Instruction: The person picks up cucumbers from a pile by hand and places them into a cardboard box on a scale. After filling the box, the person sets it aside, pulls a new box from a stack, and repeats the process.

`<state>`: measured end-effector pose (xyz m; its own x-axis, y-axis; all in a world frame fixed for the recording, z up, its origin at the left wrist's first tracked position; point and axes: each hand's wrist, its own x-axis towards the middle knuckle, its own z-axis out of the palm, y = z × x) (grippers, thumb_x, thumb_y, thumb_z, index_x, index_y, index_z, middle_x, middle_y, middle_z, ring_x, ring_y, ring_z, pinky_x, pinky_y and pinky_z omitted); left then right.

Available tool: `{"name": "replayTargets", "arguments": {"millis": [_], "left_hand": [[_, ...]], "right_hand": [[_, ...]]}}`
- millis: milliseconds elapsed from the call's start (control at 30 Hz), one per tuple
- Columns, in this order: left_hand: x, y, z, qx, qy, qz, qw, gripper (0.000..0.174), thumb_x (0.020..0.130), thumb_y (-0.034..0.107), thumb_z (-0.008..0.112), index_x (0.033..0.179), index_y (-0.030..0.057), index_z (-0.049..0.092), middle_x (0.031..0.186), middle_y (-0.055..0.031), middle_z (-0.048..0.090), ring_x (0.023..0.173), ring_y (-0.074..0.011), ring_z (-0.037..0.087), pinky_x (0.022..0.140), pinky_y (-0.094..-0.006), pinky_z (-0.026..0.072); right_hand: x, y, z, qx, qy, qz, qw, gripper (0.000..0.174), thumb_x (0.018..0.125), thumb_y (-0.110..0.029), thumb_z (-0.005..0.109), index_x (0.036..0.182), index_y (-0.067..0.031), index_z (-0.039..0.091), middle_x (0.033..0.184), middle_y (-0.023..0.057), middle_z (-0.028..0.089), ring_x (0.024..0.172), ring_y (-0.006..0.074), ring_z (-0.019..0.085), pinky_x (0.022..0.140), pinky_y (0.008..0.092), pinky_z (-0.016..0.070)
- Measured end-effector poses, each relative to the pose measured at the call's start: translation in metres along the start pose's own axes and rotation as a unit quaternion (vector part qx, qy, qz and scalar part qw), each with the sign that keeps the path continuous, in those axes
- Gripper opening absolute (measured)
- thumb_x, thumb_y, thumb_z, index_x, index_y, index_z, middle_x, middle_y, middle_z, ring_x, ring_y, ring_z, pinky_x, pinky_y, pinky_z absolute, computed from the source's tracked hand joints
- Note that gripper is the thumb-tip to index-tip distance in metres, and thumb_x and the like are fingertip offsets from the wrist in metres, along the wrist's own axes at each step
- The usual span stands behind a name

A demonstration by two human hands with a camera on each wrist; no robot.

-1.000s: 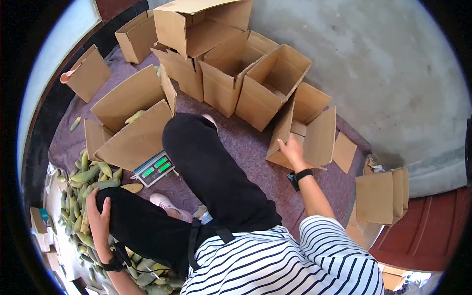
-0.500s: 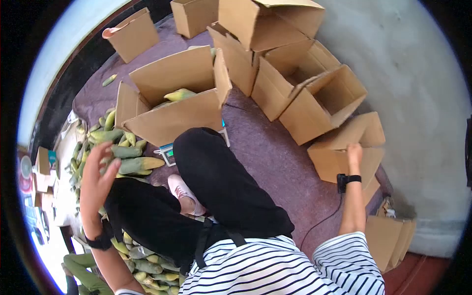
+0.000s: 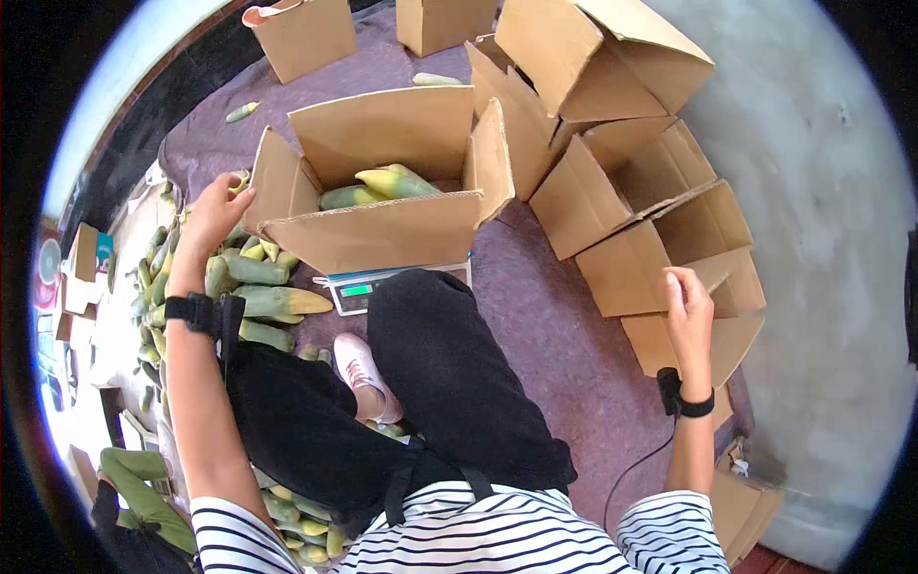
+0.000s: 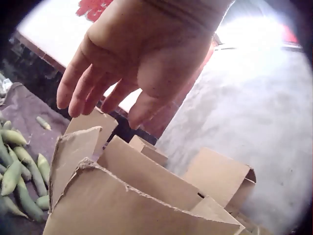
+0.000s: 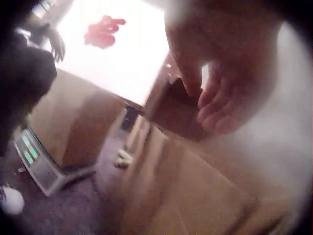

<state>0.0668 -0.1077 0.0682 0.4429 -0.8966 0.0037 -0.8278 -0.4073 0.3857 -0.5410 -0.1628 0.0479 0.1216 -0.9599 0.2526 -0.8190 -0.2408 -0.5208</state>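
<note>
The cardboard box (image 3: 373, 239) sits on a digital scale (image 3: 360, 290), long green vegetables (image 3: 402, 184) inside. Just beside it hangs the left hand (image 3: 215, 218), fingers loosely spread; the right hand (image 3: 689, 316) is near another carton (image 3: 646, 342), fingers slightly bent and seemingly empty, though its wrist view is blurred.

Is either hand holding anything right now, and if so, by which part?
Nothing is held. The left hand is empty near the box on the scale; the right hand, its fingers loosely bent, is empty too.
</note>
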Motion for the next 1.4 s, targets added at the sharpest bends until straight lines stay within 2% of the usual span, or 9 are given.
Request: {"name": "replayTargets", "arguments": {"millis": [167, 367, 500, 600, 700, 833, 1000, 1100, 1400], "left_hand": [[0.019, -0.023, 0.034, -0.076, -0.002, -0.071, 0.995, 0.033, 0.086, 0.030, 0.061, 0.085, -0.0019, 0.052, 0.070, -0.0128, 0.057, 0.049, -0.0177, 0.054, 0.042, -0.0323, 0.0437], [0.029, -0.038, 0.040, -0.126, -0.010, -0.074, 0.989, 0.032, 0.086, 0.026, 0.062, 0.073, 0.0024, 0.045, 0.057, -0.0062, 0.051, 0.042, -0.0141, 0.050, 0.038, -0.0300, 0.0389], [0.029, -0.030, 0.035, -0.155, -0.043, -0.076, 0.984, 0.035, 0.085, 0.028, 0.063, 0.069, 0.0037, 0.044, 0.055, -0.0056, 0.051, 0.042, -0.0136, 0.049, 0.037, -0.0291, 0.0386], [0.039, -0.038, 0.047, -0.136, -0.040, -0.076, 0.987, 0.040, 0.082, 0.035, 0.064, 0.069, 0.0000, 0.049, 0.060, -0.0111, 0.056, 0.048, -0.0202, 0.054, 0.045, -0.0339, 0.0444], [0.046, -0.047, 0.059, -0.012, -0.052, -0.049, 0.997, 0.050, 0.079, 0.039, 0.061, 0.092, -0.0087, 0.063, 0.091, -0.0269, 0.064, 0.089, -0.0385, 0.063, 0.080, -0.0424, 0.0483], [0.047, -0.048, 0.063, -0.059, -0.049, -0.033, 0.997, 0.041, 0.082, 0.033, 0.060, 0.098, -0.0054, 0.063, 0.086, -0.0223, 0.066, 0.082, -0.0305, 0.065, 0.074, -0.0379, 0.0497], [0.049, -0.040, 0.064, -0.045, -0.066, -0.018, 0.997, 0.038, 0.083, 0.027, 0.057, 0.099, -0.0061, 0.062, 0.085, -0.0226, 0.066, 0.081, -0.0320, 0.065, 0.075, -0.0386, 0.0496], [0.046, -0.032, 0.060, -0.079, -0.070, -0.023, 0.994, 0.036, 0.083, 0.027, 0.057, 0.097, -0.0058, 0.062, 0.085, -0.0235, 0.065, 0.081, -0.0331, 0.065, 0.074, -0.0395, 0.0493], [0.051, -0.026, 0.072, 0.022, -0.037, 0.005, 0.999, 0.032, 0.082, 0.024, 0.054, 0.096, -0.0036, 0.062, 0.091, -0.0245, 0.064, 0.089, -0.0373, 0.062, 0.079, -0.0434, 0.0472]], "right_hand": [[0.003, -0.156, -0.026, 0.300, -0.228, -0.115, 0.919, 0.014, 0.088, -0.011, 0.059, 0.095, -0.0016, 0.067, 0.084, 0.0090, 0.066, 0.079, 0.0199, 0.063, 0.068, 0.0292, 0.0498], [0.008, -0.242, -0.003, 0.561, -0.439, -0.336, 0.616, 0.020, 0.085, -0.004, 0.063, 0.100, 0.0082, 0.064, 0.093, 0.0156, 0.063, 0.078, 0.0264, 0.063, 0.064, 0.0320, 0.0514], [-0.006, -0.266, 0.017, 0.650, -0.431, -0.319, 0.538, 0.025, 0.084, -0.002, 0.064, 0.106, 0.0097, 0.063, 0.097, 0.0193, 0.063, 0.079, 0.0270, 0.064, 0.066, 0.0319, 0.0518], [0.006, -0.263, 0.021, 0.610, -0.503, -0.280, 0.544, 0.023, 0.086, -0.005, 0.062, 0.107, 0.0056, 0.063, 0.091, 0.0156, 0.065, 0.081, 0.0253, 0.064, 0.069, 0.0315, 0.0519], [0.041, -0.256, 0.026, 0.489, -0.384, -0.084, 0.779, 0.015, 0.090, -0.012, 0.058, 0.098, -0.0001, 0.064, 0.080, 0.0085, 0.065, 0.067, 0.0136, 0.063, 0.060, 0.0256, 0.0511], [0.128, -0.185, 0.101, 0.126, -0.178, -0.066, 0.974, 0.031, 0.090, -0.031, 0.059, 0.082, -0.0007, 0.060, 0.072, 0.0067, 0.063, 0.066, 0.0134, 0.061, 0.059, 0.0249, 0.0476], [0.178, -0.137, 0.164, -0.091, -0.180, -0.079, 0.976, 0.046, 0.085, -0.045, 0.061, 0.084, 0.0006, 0.062, 0.073, 0.0104, 0.063, 0.067, 0.0192, 0.062, 0.060, 0.0309, 0.0486], [0.192, -0.121, 0.195, 0.063, -0.329, 0.090, 0.938, 0.051, 0.081, -0.046, 0.064, 0.097, 0.0027, 0.066, 0.080, 0.0101, 0.067, 0.069, 0.0160, 0.062, 0.058, 0.0297, 0.0490], [0.174, -0.090, 0.208, 0.212, -0.317, 0.068, 0.922, 0.039, 0.086, -0.034, 0.060, 0.101, 0.0010, 0.066, 0.092, 0.0126, 0.070, 0.085, 0.0203, 0.066, 0.078, 0.0323, 0.0496]]}}
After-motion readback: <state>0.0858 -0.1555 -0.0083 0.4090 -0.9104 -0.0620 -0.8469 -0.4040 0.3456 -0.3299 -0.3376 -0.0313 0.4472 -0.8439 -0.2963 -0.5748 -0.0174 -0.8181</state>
